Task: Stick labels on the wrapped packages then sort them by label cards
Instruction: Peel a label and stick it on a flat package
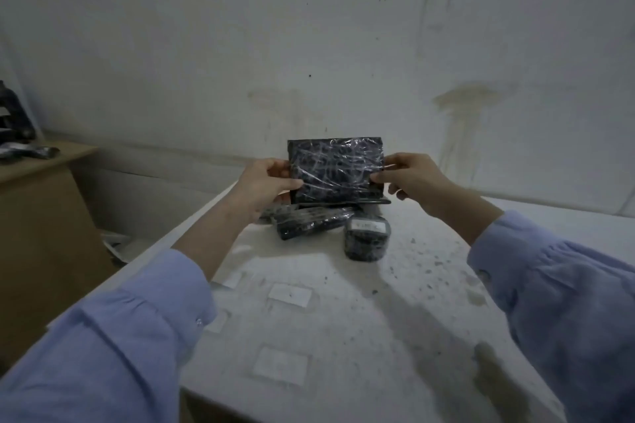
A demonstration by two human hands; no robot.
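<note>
A flat dark package in clear wrap [336, 169] is held upright above the table, its broad face toward me. My left hand [266, 182] grips its left edge and my right hand [410, 178] grips its right edge. Below it lies a long dark wrapped package [309, 221] on the table. A small round wrapped package [366, 239] with a white label on top stands to the right of that one. Several white label cards lie nearer to me, among them one [290, 295] mid-table and one [280, 365] near the front.
The white table [395, 319] is speckled with dirt and stains. A brown wooden cabinet [37, 216] stands to the left with dark objects [20, 134] on top. A stained white wall rises right behind the table's far edge.
</note>
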